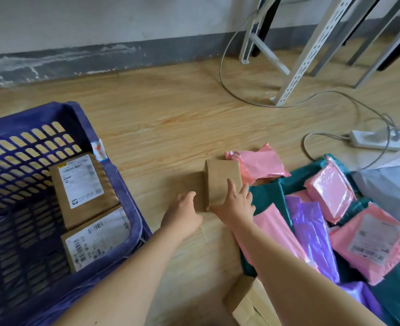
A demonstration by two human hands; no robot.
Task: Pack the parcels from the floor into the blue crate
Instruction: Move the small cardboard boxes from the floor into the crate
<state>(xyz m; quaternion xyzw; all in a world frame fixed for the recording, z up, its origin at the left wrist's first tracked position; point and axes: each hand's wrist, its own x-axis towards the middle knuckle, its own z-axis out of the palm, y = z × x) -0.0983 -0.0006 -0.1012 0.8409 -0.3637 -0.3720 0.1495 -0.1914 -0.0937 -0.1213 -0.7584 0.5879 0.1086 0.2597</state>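
The brown box (220,182) is pressed from above by the right hand (236,203), fingers spread flat. Its left side is met by the left hand (183,214); those fingers are hidden, so that grip cannot be told. The box lies on the floor (170,128), just right of the blue crate (123,191), in which two labelled boxes (81,184) are packed. Further right, coloured mailers (330,191) are heaped.

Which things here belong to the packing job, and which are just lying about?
Job: blue slatted plastic crate; two labelled brown cardboard boxes inside; plain brown cardboard box on floor; pink, purple, teal plastic mailer bags.
Lying about: white power strip; grey cables; white perforated metal frame.
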